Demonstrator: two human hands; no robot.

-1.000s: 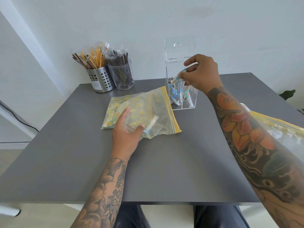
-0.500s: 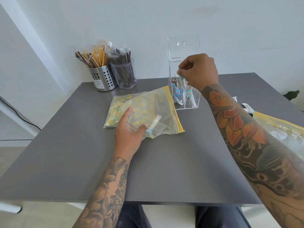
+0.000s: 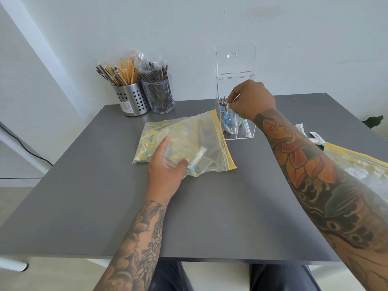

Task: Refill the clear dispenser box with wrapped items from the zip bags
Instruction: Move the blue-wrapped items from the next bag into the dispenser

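Pinching fingertips of right hand (image 3: 253,99) inside tall clear acrylic dispenser box (image 3: 235,89), contents unclear; spreading open left hand (image 3: 165,169) flat, pinning limp, slippery yellow-zip plastic bag (image 3: 189,141) to grey bench (image 3: 210,217); likely gripping light, crinkly wrapped items mid-length.

We see a grey table (image 3: 210,217), a yellow-edged clear bag (image 3: 189,141), and blue-and-white packets (image 3: 227,120) in a clear box (image 3: 235,66).

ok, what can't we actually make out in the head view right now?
- Right hand fingertips: curled at the clear dispenser box opening; whether they pinch a wrapped item is hidden by the hand itself.
- Second zip bag: cut off by the right edge and partly covered by the right forearm.
- Print on the wrapped items in the box: too small.
- Left hand palm on the zip bag: contents beneath are hidden.
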